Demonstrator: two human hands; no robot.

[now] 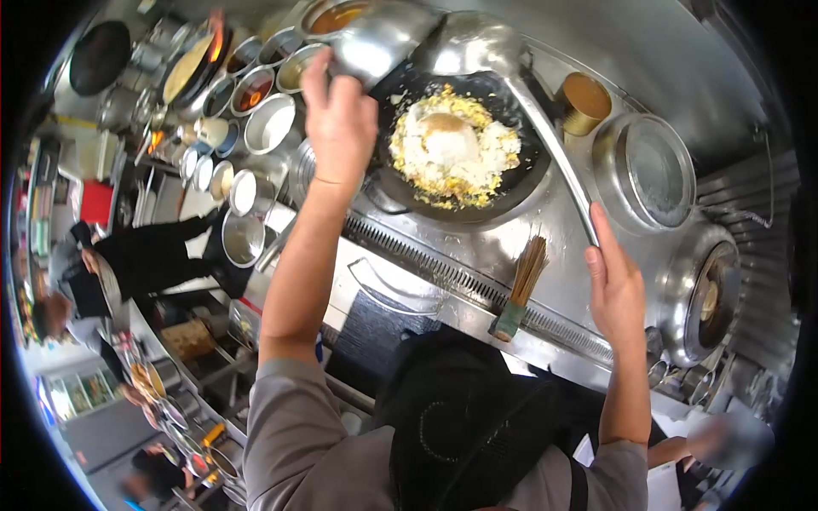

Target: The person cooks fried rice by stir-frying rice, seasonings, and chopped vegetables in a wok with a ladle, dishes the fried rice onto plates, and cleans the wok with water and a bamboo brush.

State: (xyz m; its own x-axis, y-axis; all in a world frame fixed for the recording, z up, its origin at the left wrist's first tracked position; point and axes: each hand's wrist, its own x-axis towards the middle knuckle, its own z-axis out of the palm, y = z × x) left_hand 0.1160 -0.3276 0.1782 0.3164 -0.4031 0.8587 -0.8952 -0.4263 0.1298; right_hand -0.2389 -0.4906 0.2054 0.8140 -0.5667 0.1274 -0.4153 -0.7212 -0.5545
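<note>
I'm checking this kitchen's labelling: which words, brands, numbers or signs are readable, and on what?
None can be read.
Ladle and wok: no lettering visible.
Black garment: dotted marks, no legible word.
Shelf items, left edge: any print too small and blurred.

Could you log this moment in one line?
Right hand: gripping ladle | Left hand: near wok, grip unclear | Wok: rice, yellow bits

Shiny ladle [551,142] aslant, rice [452,146] in dark wok [504,192]
</note>
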